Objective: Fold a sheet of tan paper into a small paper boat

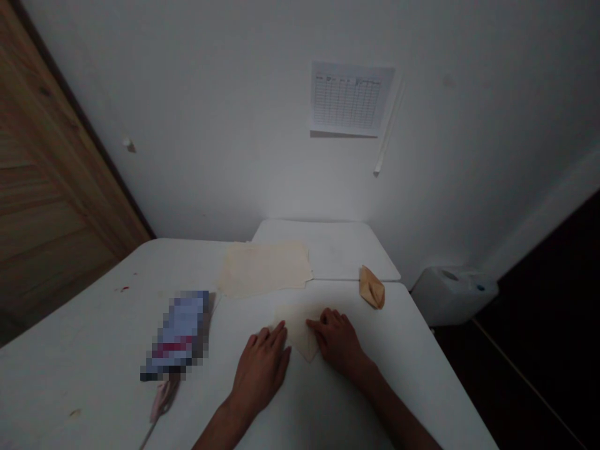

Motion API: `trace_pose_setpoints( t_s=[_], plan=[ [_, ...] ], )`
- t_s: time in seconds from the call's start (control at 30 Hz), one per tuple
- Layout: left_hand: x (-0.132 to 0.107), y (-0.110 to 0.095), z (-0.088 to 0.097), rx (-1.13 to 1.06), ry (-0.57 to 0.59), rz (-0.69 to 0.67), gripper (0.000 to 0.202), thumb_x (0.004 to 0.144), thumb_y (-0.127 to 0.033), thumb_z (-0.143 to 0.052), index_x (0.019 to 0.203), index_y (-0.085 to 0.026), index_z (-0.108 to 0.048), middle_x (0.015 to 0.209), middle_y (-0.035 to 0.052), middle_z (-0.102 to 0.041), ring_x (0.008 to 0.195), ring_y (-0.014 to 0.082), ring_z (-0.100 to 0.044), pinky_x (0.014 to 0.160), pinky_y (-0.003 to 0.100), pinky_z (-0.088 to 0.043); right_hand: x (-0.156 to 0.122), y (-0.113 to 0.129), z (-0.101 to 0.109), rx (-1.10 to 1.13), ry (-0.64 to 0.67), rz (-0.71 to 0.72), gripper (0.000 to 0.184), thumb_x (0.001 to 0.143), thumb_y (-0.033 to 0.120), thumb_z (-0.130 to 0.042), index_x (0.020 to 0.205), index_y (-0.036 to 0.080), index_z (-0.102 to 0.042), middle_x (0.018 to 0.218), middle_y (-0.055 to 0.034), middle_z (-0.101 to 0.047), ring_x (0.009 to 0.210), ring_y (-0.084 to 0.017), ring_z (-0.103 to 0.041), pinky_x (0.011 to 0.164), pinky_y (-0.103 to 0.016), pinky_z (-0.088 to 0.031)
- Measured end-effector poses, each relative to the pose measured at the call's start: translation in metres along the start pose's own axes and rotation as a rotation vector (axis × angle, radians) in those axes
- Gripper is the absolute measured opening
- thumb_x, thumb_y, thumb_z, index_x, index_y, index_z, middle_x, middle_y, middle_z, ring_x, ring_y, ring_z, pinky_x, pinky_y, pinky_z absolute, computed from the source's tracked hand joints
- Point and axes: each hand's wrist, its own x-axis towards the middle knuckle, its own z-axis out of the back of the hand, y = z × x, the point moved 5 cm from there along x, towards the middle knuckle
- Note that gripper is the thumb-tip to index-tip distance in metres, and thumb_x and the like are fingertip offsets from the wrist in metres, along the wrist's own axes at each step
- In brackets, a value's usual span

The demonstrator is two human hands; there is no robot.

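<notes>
A small piece of pale cream paper point(296, 317) lies on the table in front of me, folded to a point at its near end. My left hand point(261, 365) rests palm down at the paper's left edge, fingers stretched out and touching it. From the right, my right hand point(340, 342) presses an extended index finger onto the paper, while its other fingers are bent. Neither hand grips anything. Beyond my right hand sits a folded tan paper piece point(372, 289), standing up from the surface.
Larger cream sheets point(265, 269) lie at the back of the white table point(225, 400). A blurred-out bluish object point(180, 328) with a pinkish cord point(164, 395) is at left. A white plastic container point(454, 297) stands past the right edge. A printed chart point(349, 100) hangs on the wall.
</notes>
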Motion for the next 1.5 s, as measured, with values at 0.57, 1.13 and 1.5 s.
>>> trace_pose_setpoints(
  t_s=[0.57, 1.13, 1.5],
  plan=[
    [-0.001, -0.004, -0.007, 0.002, -0.162, -0.133, 0.045, 0.089, -0.017, -0.041, 0.132, -0.012, -0.050, 0.151, 0.0138, -0.035, 0.138, 0.0306, -0.032, 0.109, 0.049, -0.033, 0.003, 0.005, -0.006, -0.084, 0.061, 0.039, 0.045, 0.090, 0.016, -0.045, 0.131, 0.033, -0.053, 0.105, -0.0078, -0.057, 0.095, -0.022, -0.052, 0.085, -0.034, -0.036],
    [-0.010, 0.008, -0.019, -0.012, -0.046, -0.100, 0.061, 0.095, -0.045, -0.039, 0.145, -0.010, -0.034, 0.149, 0.0148, -0.037, 0.140, 0.0280, -0.030, 0.112, 0.046, -0.031, -0.019, -0.015, -0.001, -0.162, 0.009, -0.139, 0.040, 0.095, 0.021, -0.043, 0.132, 0.031, -0.052, 0.102, -0.0080, -0.057, 0.094, -0.022, -0.053, 0.081, -0.032, -0.036],
    [-0.007, 0.015, -0.009, -0.015, -0.098, -0.043, 0.051, 0.094, -0.044, -0.043, 0.133, -0.012, -0.049, 0.139, 0.0174, -0.051, 0.130, 0.0316, -0.046, 0.105, 0.051, -0.037, -0.035, -0.051, 0.007, -0.137, -0.084, -0.221, 0.034, 0.097, 0.034, -0.044, 0.127, 0.026, -0.057, 0.101, -0.0097, -0.058, 0.095, -0.024, -0.054, 0.084, -0.036, -0.038]
  ],
)
